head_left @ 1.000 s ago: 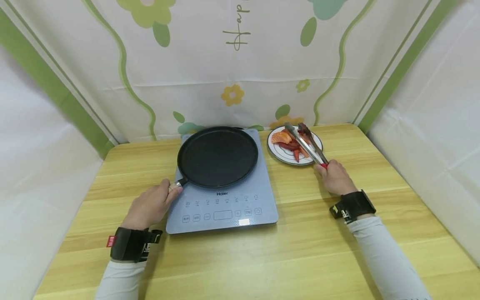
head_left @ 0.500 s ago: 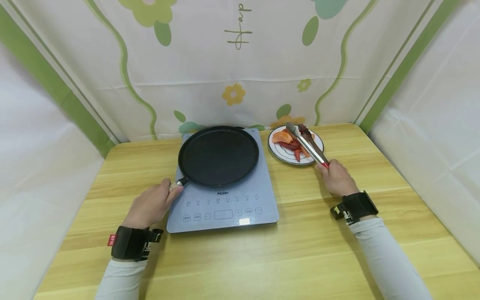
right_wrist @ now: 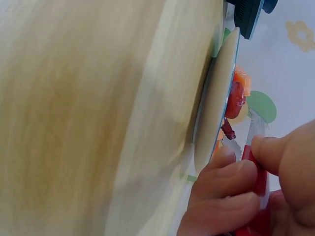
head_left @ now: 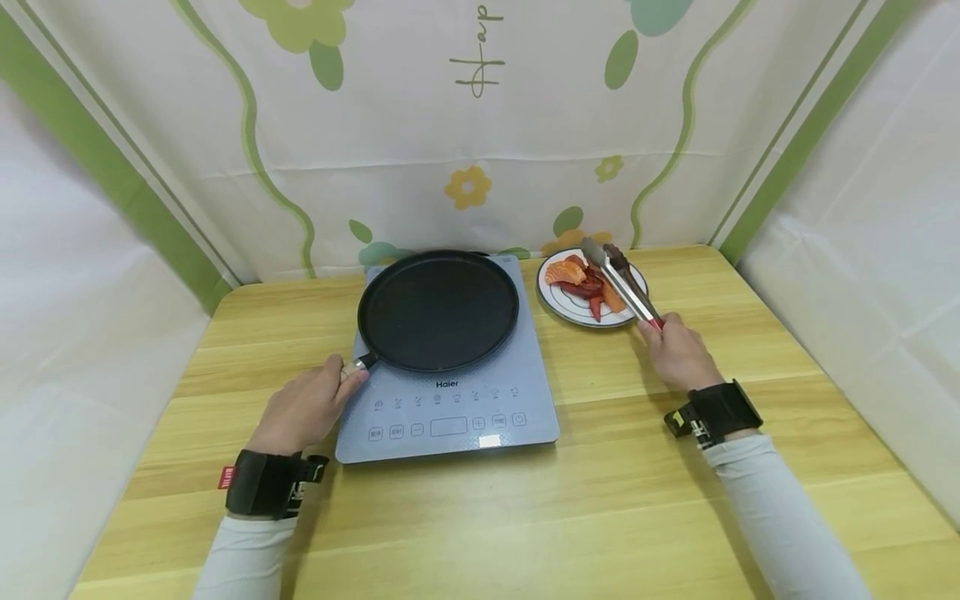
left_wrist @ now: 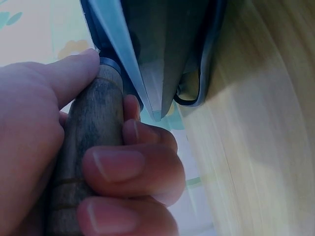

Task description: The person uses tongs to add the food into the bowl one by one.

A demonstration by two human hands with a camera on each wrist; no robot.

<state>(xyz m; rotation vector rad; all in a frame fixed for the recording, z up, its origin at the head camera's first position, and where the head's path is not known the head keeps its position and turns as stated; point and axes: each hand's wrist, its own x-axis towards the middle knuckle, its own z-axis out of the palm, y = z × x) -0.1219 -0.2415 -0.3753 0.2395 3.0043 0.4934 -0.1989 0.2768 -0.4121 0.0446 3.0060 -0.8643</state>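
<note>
My left hand point(head_left: 303, 408) grips the wooden handle point(left_wrist: 93, 118) of a flat black frying pan point(head_left: 438, 312), fingers curled round it in the left wrist view. The pan sits on a grey induction cooktop point(head_left: 450, 450). My right hand point(head_left: 678, 354) holds metal tongs point(head_left: 636, 302) by their red grips point(right_wrist: 256, 177), thumb on one side and fingers on the other. The tongs' tips stand apart over a white plate point(head_left: 573, 320) with a dark rim. On the plate lie an orange salmon-like piece point(head_left: 564, 272) and dark red pieces point(head_left: 585, 287), partly covered by the tongs.
A wood-grain table point(head_left: 465, 533) carries the cooktop and, to its right, the plate. A floral cloth point(head_left: 375, 117) hangs behind the table's back edge, with white cloth walls at both sides. The cooktop's touch buttons point(head_left: 448, 427) face the near side.
The tongs have shifted slightly right, uncovering more of the food on the plate; their tips first drew closer, then spread a little. My left hand and the pan stay put.
</note>
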